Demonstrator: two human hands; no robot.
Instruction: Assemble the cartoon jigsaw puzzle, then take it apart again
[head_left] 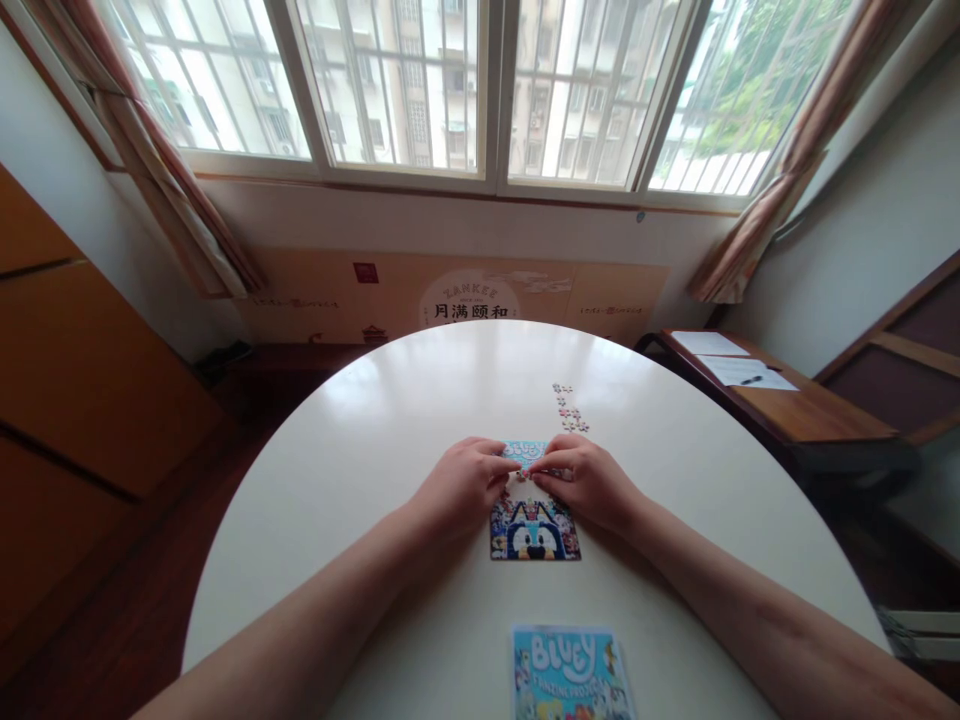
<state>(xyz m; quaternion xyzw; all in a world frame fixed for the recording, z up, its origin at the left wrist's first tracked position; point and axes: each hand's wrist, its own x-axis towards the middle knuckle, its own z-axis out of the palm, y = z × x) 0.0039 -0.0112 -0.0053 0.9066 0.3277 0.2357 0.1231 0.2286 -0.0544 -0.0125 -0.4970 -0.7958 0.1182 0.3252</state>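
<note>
A partly assembled jigsaw puzzle (535, 532) lies on the white round table (360, 450), with a blue dog face in its lower part and a light blue lettered strip at its top. Between these parts is a gap, and over it my two hands meet at the fingertips. My left hand (472, 480) comes in from the left, fingers closed on a small puzzle piece (523, 475). From the right, my right hand (581, 478) pinches at the same piece. The fingers partly cover the puzzle's upper half.
Several loose puzzle pieces (570, 415) lie just beyond my right hand. A blue picture card (570, 675) rests near me at the bottom. Behind the table are a printed cardboard panel (315, 290) and windows; papers (739, 372) and a pen lie on a wooden bench at right.
</note>
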